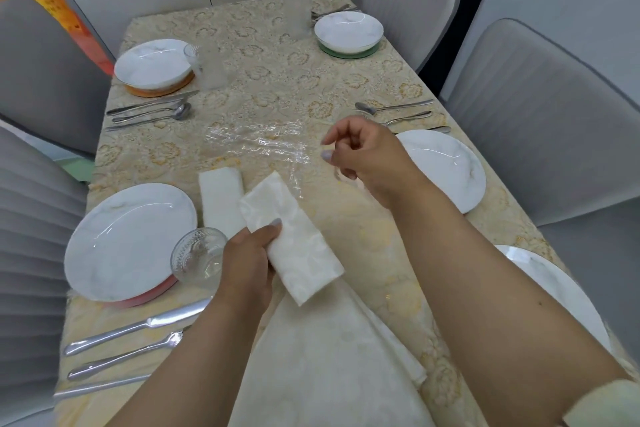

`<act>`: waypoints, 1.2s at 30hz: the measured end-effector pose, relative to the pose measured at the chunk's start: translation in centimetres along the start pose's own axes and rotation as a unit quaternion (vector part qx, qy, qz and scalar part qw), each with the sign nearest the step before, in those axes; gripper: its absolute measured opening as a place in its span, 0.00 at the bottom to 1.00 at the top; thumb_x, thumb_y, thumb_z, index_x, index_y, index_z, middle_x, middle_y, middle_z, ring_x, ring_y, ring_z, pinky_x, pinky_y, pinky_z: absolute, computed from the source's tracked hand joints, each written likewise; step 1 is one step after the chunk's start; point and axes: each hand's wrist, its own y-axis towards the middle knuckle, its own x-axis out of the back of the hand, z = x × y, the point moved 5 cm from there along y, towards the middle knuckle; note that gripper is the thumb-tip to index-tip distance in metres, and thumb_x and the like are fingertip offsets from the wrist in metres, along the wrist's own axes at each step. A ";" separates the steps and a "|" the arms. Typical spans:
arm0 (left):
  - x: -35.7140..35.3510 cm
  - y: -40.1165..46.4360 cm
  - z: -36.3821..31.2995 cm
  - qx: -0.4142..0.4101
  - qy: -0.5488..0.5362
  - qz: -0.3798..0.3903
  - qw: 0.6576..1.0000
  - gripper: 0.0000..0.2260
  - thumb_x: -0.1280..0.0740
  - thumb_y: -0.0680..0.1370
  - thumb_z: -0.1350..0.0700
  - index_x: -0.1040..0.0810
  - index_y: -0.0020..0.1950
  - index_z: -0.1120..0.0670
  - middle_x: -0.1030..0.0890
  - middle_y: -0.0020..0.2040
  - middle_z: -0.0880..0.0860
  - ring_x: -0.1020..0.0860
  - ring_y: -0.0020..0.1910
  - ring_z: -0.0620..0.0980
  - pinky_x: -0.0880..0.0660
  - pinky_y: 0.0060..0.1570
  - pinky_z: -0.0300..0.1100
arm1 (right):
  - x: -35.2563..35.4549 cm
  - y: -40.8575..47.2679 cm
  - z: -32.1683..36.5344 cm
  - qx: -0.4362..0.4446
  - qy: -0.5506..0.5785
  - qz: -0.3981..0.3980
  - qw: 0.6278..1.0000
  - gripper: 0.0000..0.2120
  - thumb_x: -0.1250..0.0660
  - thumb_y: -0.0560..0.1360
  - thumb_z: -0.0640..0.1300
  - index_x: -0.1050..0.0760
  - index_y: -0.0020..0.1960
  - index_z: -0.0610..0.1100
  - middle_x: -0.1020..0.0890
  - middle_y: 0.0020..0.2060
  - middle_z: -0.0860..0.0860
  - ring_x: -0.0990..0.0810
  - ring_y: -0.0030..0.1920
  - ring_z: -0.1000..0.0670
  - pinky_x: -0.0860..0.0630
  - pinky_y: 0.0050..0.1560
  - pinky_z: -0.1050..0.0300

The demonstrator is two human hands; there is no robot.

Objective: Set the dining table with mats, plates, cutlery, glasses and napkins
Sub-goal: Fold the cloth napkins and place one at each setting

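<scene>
Your left hand (251,262) grips a folded white napkin (294,241) above the near end of the dining table (277,87), thumb pressed across the cloth and fingers curled beneath it, the forearm reaching in from the lower left. The napkin slants away from you, its far corner raised over a second folded napkin (220,198) that lies flat on the tablecloth just beside the near-left plate (130,239).

Your right hand (363,159) hangs in the air to the right of centre, wrist bent, fingers loosely curled and the index finger extended toward a sheet of clear plastic wrap (258,146) on the cloth; it appears to hold nothing. Its forearm crosses the frame from the lower right.

A patterned glass (199,255) stands touching the rim of the near-left plate, right beside your left hand. A knife (138,326) and fork (124,355) lie parallel below that plate. Further settings show a plate on the right (446,166) with cutlery (398,111) beyond it, a far-left plate (152,62) on an orange mat (159,88), and a far-right bowl (348,31) on a green mat (349,52). A larger pale cloth (329,350) lies spread nearest you.
</scene>
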 end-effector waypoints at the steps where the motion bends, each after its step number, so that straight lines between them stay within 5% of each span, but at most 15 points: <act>1: 0.1 -0.2 0.0 -0.003 -0.006 0.002 1.000 0.11 0.35 0.77 0.64 0.22 0.59 0.62 0.16 0.53 0.59 0.17 0.52 0.58 0.23 0.56 0.55 | -0.5 0.0 0.9 0.039 0.007 0.002 0.999 0.11 0.33 0.68 0.28 0.25 0.40 0.44 0.36 0.24 0.54 0.39 0.26 0.55 0.38 0.30 0.61; 5: 0.4 -0.7 -0.1 -0.018 -0.026 -0.011 0.999 0.11 0.35 0.76 0.65 0.22 0.58 0.63 0.16 0.52 0.61 0.17 0.50 0.59 0.23 0.56 0.55 | -1.8 0.6 0.9 0.095 0.053 0.000 0.994 0.18 0.39 0.67 0.23 0.26 0.41 0.46 0.38 0.26 0.57 0.40 0.29 0.56 0.38 0.35 0.62; 11: 0.7 -0.5 0.3 -0.028 -0.026 -0.050 0.998 0.11 0.35 0.77 0.66 0.22 0.58 0.63 0.16 0.51 0.60 0.17 0.49 0.57 0.21 0.52 0.53 | -3.0 1.1 -9.6 -0.066 -0.130 -0.017 0.989 0.18 0.37 0.68 0.24 0.28 0.40 0.47 0.39 0.26 0.54 0.41 0.26 0.58 0.38 0.35 0.58; 16: -0.6 -0.1 1.4 -0.018 -0.010 -0.053 0.998 0.11 0.35 0.78 0.65 0.22 0.59 0.63 0.16 0.52 0.59 0.17 0.51 0.57 0.21 0.52 0.52 | -2.1 -1.1 -12.9 -0.177 -0.101 0.009 0.979 0.02 0.37 0.78 0.39 0.27 0.48 0.45 0.25 0.40 0.51 0.29 0.30 0.53 0.30 0.30 0.63; 20: -2.6 1.5 2.0 -0.005 0.028 -0.042 0.999 0.09 0.35 0.78 0.64 0.21 0.57 0.61 0.16 0.52 0.58 0.17 0.51 0.57 0.22 0.55 0.53 | 1.0 -3.2 -12.1 -0.233 -0.089 -0.048 0.967 0.14 0.45 0.82 0.53 0.26 0.57 0.47 0.22 0.51 0.51 0.27 0.32 0.53 0.30 0.32 0.63; 23: -5.1 3.3 3.4 0.022 0.086 -0.018 0.996 0.08 0.34 0.79 0.62 0.21 0.56 0.62 0.16 0.49 0.58 0.17 0.49 0.57 0.22 0.55 0.55 | 3.4 -5.8 -13.3 -0.317 -0.043 -0.090 0.943 0.16 0.39 0.78 0.56 0.27 0.56 0.44 0.21 0.49 0.49 0.23 0.43 0.51 0.28 0.45 0.58; 26: -7.6 5.3 4.8 0.024 0.149 -0.009 0.988 0.04 0.32 0.77 0.61 0.21 0.49 0.60 0.16 0.48 0.58 0.17 0.48 0.58 0.21 0.53 0.56 | 5.1 -7.1 -14.6 -0.338 -0.065 -0.156 0.926 0.12 0.30 0.73 0.46 0.28 0.53 0.44 0.20 0.50 0.48 0.22 0.47 0.50 0.28 0.46 0.58; 29: -9.6 7.1 5.3 -0.019 0.262 -0.030 0.965 0.13 0.29 0.75 0.57 0.25 0.57 0.61 0.18 0.52 0.56 0.19 0.47 0.53 0.20 0.49 0.48 | 6.4 -7.0 -14.3 -0.304 -0.155 -0.236 0.910 0.13 0.30 0.73 0.42 0.32 0.52 0.44 0.23 0.47 0.51 0.24 0.45 0.51 0.31 0.43 0.59; 31: -10.5 7.8 5.3 -0.053 0.332 -0.045 0.941 0.23 0.29 0.75 0.56 0.31 0.67 0.59 0.21 0.60 0.55 0.21 0.55 0.54 0.24 0.56 0.47 | 6.7 -7.0 -13.9 -0.284 -0.227 -0.265 0.893 0.12 0.32 0.74 0.41 0.35 0.51 0.45 0.25 0.46 0.52 0.25 0.44 0.50 0.34 0.42 0.59; 36: -11.9 8.3 5.3 -0.149 0.453 -0.040 0.878 0.32 0.32 0.77 0.59 0.44 0.77 0.51 0.27 0.65 0.59 0.26 0.63 0.57 0.32 0.56 0.42 | 6.3 -6.5 -13.9 -0.243 -0.322 -0.267 0.875 0.09 0.38 0.76 0.38 0.34 0.55 0.45 0.21 0.48 0.51 0.23 0.43 0.49 0.31 0.40 0.57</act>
